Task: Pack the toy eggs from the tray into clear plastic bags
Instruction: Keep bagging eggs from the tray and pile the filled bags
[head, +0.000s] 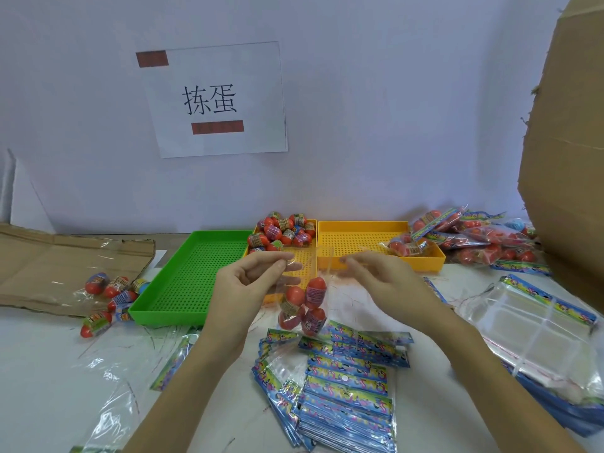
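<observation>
Below my wrists lie printed header cards (346, 380); both hands, left (251, 282) and right (376, 273), pinch the clear bag (304, 305)'s mouth—I should press the edges evenly.

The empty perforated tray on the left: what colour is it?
Bright green; the empty tray shows best in the head view.

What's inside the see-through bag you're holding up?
Red toy eggs with colourful labels sit at the bottom of the clear bag, which the left hand and right hand pinch at the top. About four show; any behind them are hidden.
</observation>
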`<state>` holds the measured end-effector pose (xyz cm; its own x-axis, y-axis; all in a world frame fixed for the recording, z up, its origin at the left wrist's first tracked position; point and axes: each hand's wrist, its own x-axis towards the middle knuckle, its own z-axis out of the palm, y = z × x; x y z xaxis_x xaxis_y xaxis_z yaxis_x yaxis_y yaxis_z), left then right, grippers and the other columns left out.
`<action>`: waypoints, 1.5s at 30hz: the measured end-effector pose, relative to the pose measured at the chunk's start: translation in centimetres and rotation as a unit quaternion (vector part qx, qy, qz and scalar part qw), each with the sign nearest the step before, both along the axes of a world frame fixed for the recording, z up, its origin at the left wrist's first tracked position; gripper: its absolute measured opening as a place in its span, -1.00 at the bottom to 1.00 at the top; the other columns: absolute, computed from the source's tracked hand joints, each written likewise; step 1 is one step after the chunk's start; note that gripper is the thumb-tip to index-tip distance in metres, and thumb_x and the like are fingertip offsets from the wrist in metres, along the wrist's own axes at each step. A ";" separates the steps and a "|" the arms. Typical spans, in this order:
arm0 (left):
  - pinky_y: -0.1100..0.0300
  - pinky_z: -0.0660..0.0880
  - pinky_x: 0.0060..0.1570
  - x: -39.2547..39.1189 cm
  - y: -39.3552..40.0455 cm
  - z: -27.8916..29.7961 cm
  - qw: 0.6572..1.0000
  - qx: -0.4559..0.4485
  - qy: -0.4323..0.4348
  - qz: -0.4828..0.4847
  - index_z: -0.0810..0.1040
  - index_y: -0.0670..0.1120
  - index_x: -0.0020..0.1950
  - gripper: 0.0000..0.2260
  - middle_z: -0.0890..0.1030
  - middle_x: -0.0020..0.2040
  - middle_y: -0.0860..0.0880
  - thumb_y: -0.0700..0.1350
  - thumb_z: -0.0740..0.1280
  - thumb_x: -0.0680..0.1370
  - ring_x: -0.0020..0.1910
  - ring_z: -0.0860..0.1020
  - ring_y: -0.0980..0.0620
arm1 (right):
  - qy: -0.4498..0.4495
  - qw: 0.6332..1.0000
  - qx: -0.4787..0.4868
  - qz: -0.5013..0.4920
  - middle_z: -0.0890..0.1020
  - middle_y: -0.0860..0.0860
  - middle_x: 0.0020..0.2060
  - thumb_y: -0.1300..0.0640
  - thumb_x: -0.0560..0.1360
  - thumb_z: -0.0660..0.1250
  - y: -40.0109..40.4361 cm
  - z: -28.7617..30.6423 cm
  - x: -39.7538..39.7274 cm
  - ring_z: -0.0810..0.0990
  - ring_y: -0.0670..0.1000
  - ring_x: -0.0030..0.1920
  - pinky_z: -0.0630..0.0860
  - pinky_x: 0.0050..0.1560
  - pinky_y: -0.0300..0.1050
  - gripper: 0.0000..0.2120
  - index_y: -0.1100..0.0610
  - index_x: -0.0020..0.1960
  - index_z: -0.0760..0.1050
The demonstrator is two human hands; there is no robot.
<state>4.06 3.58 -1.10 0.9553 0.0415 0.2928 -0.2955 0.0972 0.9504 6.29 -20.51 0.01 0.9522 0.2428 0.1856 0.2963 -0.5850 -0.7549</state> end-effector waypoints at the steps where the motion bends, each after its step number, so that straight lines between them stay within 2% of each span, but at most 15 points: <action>1: 0.21 0.66 -0.07 0.0 0.0 0.0 1.000 0.001 0.000 0.001 0.73 -0.16 0.13 -0.85 0.78 0.00 -0.14 -0.27 0.37 0.64 -0.05 0.76 -0.13 | 0.046 0.995 0.092 0.015 0.74 -0.03 0.11 -0.10 0.70 0.14 0.3 0.1 -0.2 0.69 -0.03 0.18 0.62 0.16 -0.16 -0.61 0.06 0.39 0.53; 3: 0.20 0.66 -0.06 0.0 0.1 0.0 1.000 0.002 0.001 0.001 0.73 -0.16 0.13 -0.85 0.78 0.01 -0.14 -0.27 0.37 0.65 -0.05 0.76 -0.13 | 0.058 0.986 0.155 -0.001 0.72 0.04 0.13 -0.10 0.71 0.10 1.0 -0.2 -0.3 0.72 0.00 0.08 0.68 0.08 -0.05 -0.57 0.07 0.48 0.42; 6: 0.18 0.67 -0.05 0.1 0.2 0.0 1.000 0.003 0.004 0.000 0.73 -0.15 0.13 -0.85 0.78 0.01 -0.14 -0.27 0.38 0.65 -0.05 0.76 -0.13 | -0.072 0.996 -0.010 -0.045 0.68 0.00 0.21 -0.08 0.73 0.09 1.5 -1.1 -0.4 0.65 -0.02 0.17 0.57 0.16 -0.12 -0.57 0.00 0.56 0.32; 8: 0.17 0.67 -0.03 0.1 0.2 0.0 1.000 0.005 0.005 0.001 0.74 -0.14 0.12 -0.85 0.78 0.01 -0.14 -0.27 0.38 0.64 -0.04 0.76 -0.13 | -0.071 0.997 0.017 -0.020 0.76 -0.07 -0.10 0.01 0.74 0.09 1.7 -1.4 -0.4 0.71 -0.11 -0.09 0.63 -0.03 -0.18 -0.56 0.00 0.61 0.22; 10: 0.14 0.68 -0.01 0.1 0.2 -0.1 1.000 0.008 0.006 0.002 0.74 -0.14 0.12 -0.85 0.78 0.01 -0.14 -0.26 0.38 0.64 -0.04 0.76 -0.13 | -0.037 0.997 0.067 -0.017 0.67 -0.04 -0.46 0.04 0.75 0.10 1.6 -1.4 -0.3 0.63 -0.09 -0.48 0.55 -0.43 -0.25 -0.54 -0.04 0.63 0.13; 13: 0.13 0.69 0.00 0.2 0.2 -0.1 1.000 0.008 0.007 0.001 0.73 -0.14 0.12 -0.85 0.78 0.00 -0.14 -0.27 0.38 0.64 -0.04 0.76 -0.14 | -0.018 0.998 0.035 -0.053 0.58 0.00 -0.57 -0.09 0.73 0.09 1.1 -1.5 0.0 0.47 -0.05 -0.66 0.40 -0.60 -0.27 -0.59 -0.02 0.54 0.34; 17: 0.18 0.67 -0.05 0.1 0.3 -0.2 1.000 0.008 0.007 0.012 0.73 -0.15 0.13 -0.85 0.78 0.00 -0.13 -0.28 0.38 0.65 -0.05 0.76 -0.14 | -0.021 1.000 0.022 0.000 0.71 -0.05 -0.37 0.12 0.70 0.26 1.1 -1.3 -0.4 0.64 -0.03 -0.51 0.56 -0.40 -0.19 -0.78 -0.07 0.27 0.60; 19: 0.19 0.67 -0.08 0.2 0.3 -0.2 1.000 0.002 0.011 0.022 0.72 -0.16 0.13 -0.85 0.78 -0.01 -0.13 -0.29 0.37 0.65 -0.06 0.76 -0.14 | -0.012 0.998 0.060 0.009 0.74 -0.05 -0.10 0.30 0.67 0.25 1.4 -1.1 -0.7 0.74 -0.04 -0.29 0.68 -0.22 -0.05 -0.63 -0.15 0.19 0.63; 22: 0.18 0.68 -0.08 0.2 0.2 -0.2 0.999 0.009 0.010 0.029 0.72 -0.17 0.13 -0.85 0.78 -0.01 -0.12 -0.29 0.37 0.65 -0.05 0.76 -0.13 | 0.010 0.992 0.124 0.007 0.69 -0.05 0.11 0.45 0.64 0.12 2.3 -1.2 -0.8 0.72 -0.10 0.03 0.69 -0.01 -0.11 -0.47 -0.09 -0.01 0.71; 26: 0.14 0.70 -0.04 0.2 0.1 -0.3 0.999 0.010 0.010 0.036 0.72 -0.18 0.13 -0.86 0.78 -0.01 -0.11 -0.30 0.37 0.65 -0.05 0.77 -0.12 | 0.062 0.967 0.245 0.017 0.76 -0.06 -0.03 -0.02 0.67 0.30 2.9 -0.8 -0.8 0.73 -0.06 0.00 0.68 -0.01 -0.14 -0.79 0.00 0.11 0.69; 28: 0.10 0.70 -0.01 0.1 0.1 -0.3 0.999 0.011 0.008 0.037 0.71 -0.19 0.14 -0.86 0.78 -0.01 -0.11 -0.30 0.37 0.65 -0.04 0.77 -0.13 | 0.039 0.971 0.234 0.001 0.75 -0.11 -0.08 -0.23 0.49 0.40 3.2 -1.0 -1.0 0.73 -0.07 -0.03 0.69 -0.04 -0.15 -0.66 -0.02 0.11 0.69; 31: 0.15 0.69 -0.03 0.0 0.0 -0.1 0.999 0.017 0.004 0.029 0.71 -0.19 0.14 -0.86 0.78 -0.01 -0.12 -0.30 0.38 0.64 -0.04 0.77 -0.13 | -0.013 0.978 0.207 -0.030 0.75 -0.12 -0.13 -0.07 0.48 0.53 3.9 -1.6 -1.2 0.72 -0.09 -0.09 0.68 -0.06 -0.15 -0.79 0.00 0.05 0.71; 36: 0.17 0.68 -0.05 -0.1 0.0 0.1 0.999 0.026 -0.002 0.035 0.73 -0.17 0.11 -0.86 0.78 -0.02 -0.11 -0.29 0.39 0.64 -0.06 0.77 -0.11 | -0.035 0.968 0.243 -0.049 0.76 -0.02 -0.16 0.17 0.56 0.47 3.7 -1.9 -1.1 0.74 -0.03 -0.16 0.68 -0.12 -0.13 -0.91 0.11 0.01 0.76; 41: 0.21 0.68 -0.12 0.0 0.2 0.3 0.997 0.005 -0.005 0.072 0.74 -0.18 0.08 -0.87 0.76 -0.08 -0.14 -0.31 0.39 0.63 -0.12 0.76 -0.12 | -0.018 0.962 0.266 -0.052 0.76 -0.01 -0.17 0.20 0.61 0.41 3.3 -1.3 -1.1 0.75 -0.02 -0.13 0.68 -0.10 -0.16 -0.88 0.13 0.00 0.74; 45: 0.16 0.69 -0.12 -0.1 0.3 0.3 0.998 0.010 -0.003 0.061 0.75 -0.17 0.07 -0.87 0.76 -0.09 -0.14 -0.29 0.41 0.63 -0.12 0.76 -0.13 | -0.001 0.969 0.245 -0.016 0.75 -0.09 -0.15 0.02 0.56 0.47 3.8 -1.0 -1.5 0.72 -0.09 -0.10 0.67 -0.02 -0.19 -0.88 0.03 0.04 0.71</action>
<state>3.96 3.88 -0.77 0.9413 0.1520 0.3014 -0.3106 0.0404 0.9497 4.76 -16.76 -0.99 0.9573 0.0962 0.2726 0.2854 -0.1656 -0.9440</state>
